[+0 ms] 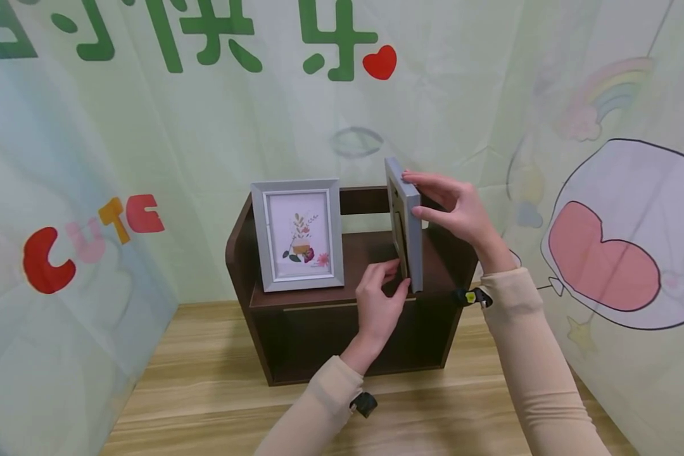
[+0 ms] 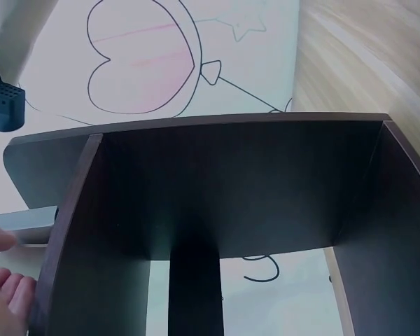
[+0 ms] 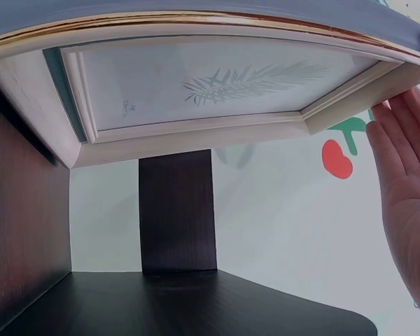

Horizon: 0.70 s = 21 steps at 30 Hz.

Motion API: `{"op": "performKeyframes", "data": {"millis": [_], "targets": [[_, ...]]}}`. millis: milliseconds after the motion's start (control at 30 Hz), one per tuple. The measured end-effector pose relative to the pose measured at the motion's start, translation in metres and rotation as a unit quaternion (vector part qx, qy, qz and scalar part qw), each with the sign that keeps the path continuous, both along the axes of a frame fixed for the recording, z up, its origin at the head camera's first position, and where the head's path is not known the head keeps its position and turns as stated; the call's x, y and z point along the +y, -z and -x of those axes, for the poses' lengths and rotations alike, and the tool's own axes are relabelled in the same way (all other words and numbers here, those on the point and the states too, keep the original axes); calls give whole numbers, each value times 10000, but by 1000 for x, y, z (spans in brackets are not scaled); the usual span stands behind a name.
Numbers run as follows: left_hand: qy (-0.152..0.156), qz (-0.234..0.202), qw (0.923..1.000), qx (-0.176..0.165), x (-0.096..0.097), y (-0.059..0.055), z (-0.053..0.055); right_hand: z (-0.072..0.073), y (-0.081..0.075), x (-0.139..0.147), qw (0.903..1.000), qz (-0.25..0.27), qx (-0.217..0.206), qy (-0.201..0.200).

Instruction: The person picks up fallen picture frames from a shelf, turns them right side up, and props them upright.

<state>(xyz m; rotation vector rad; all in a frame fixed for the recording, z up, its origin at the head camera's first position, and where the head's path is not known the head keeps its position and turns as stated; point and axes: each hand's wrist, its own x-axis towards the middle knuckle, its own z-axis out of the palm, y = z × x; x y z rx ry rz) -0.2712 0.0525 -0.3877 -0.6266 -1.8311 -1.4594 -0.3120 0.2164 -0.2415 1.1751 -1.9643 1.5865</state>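
Note:
A grey picture frame stands nearly edge-on at the right of the dark brown shelf unit, its back turned left. My right hand grips its upper part between thumb and fingers. My left hand holds the lower back edge with bent fingers and thumb, beside the stand leg; the exact contact is partly hidden. In the right wrist view the frame's front shows a pale leaf print. A second grey frame with a flower picture stands upright at the shelf's left, facing me.
The shelf unit rests on a wood-grain surface. Below its top shelf lies an open compartment. A printed cloth backdrop hangs behind and on both sides. Dark cameras are strapped at the left wrist and right wrist.

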Motion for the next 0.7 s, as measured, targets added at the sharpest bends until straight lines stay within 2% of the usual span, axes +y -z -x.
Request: {"op": "performKeyframes", "data": {"millis": [700], "targets": [[-359, -6, 9994, 13, -3, 1, 4, 2, 1, -3, 10000, -2, 48, -18]]}}
